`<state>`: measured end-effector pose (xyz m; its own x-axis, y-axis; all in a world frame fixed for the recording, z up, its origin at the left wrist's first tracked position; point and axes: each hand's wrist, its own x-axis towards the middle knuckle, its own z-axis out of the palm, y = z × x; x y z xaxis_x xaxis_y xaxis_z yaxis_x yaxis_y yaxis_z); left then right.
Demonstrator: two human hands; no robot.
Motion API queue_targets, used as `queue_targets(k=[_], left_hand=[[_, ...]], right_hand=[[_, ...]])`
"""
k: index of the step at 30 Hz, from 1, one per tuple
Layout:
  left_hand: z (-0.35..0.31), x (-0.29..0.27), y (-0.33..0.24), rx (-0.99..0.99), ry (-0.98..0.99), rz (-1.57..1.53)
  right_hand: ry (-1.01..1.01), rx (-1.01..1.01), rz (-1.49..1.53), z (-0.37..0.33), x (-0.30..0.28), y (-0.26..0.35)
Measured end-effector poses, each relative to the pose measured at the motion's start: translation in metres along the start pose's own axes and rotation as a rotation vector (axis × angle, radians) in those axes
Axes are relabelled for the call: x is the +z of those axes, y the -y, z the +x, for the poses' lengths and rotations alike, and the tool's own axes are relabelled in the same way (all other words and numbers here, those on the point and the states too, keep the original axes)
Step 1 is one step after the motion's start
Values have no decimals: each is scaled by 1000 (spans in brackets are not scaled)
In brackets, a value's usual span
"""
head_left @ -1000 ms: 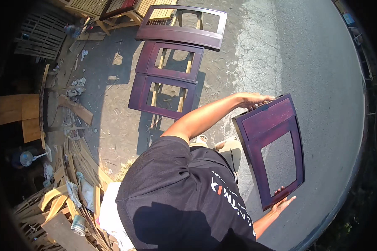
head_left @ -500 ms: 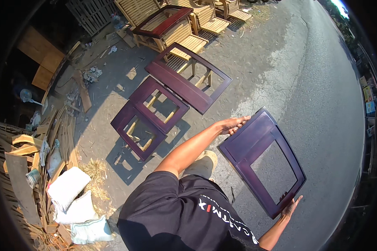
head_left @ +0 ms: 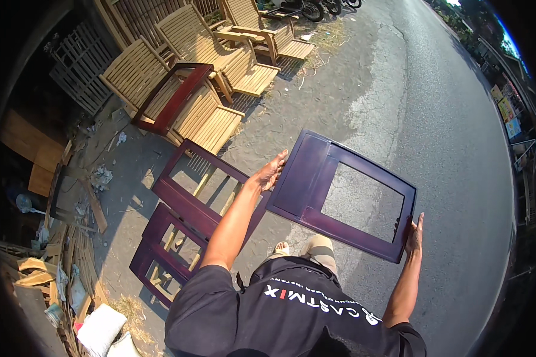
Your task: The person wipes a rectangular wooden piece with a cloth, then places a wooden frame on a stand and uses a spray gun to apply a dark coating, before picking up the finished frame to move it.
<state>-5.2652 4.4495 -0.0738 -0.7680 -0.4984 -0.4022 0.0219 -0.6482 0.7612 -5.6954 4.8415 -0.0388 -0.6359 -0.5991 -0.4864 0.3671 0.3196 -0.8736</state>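
A dark purple-brown wooden door panel (head_left: 304, 169) with a large window-like opening is held up in front of me, above the ground. At its left edge my left hand (head_left: 269, 172) is closed on the frame. My right hand (head_left: 415, 237) grips the opposite, right edge, with some fingertips showing through the opening. Left of the panel, partly behind my left forearm, lies a long panel of the same colour (head_left: 190, 202). Smaller matching panels (head_left: 153, 238) sit beside it, raised on light wooden supports. A glossy red-brown frame (head_left: 187, 98) rests on a slatted chair.
Several pale slatted wooden chairs (head_left: 199, 44) stand in a row at the far left. Scrap planks (head_left: 71, 262) and white sacks (head_left: 101, 330) lie at the left. An asphalt road (head_left: 452, 149) runs along the right. Motorcycles (head_left: 309, 9) stand at the far end.
The held panel has turned to lie more level across my view and has shifted left and farther away. My view has swung, so the chairs show more and the resting panels sit lower left.
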Motion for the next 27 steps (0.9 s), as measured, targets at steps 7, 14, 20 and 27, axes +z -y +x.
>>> queue_targets(k=[7,14,20,27], left_hand=[[195,-73,-112,58,-177,-30],[331,-148,-214,224,-407,-135],[429,-227,-311,322,-542,-343],[597,-339,-437,553,-699,-417]], right_hand=[[213,45,-68,292,77,117],[372,81,-271,595,235,250],[603,59,-428,802,432,375],[687,22,-494,1027,658,455]])
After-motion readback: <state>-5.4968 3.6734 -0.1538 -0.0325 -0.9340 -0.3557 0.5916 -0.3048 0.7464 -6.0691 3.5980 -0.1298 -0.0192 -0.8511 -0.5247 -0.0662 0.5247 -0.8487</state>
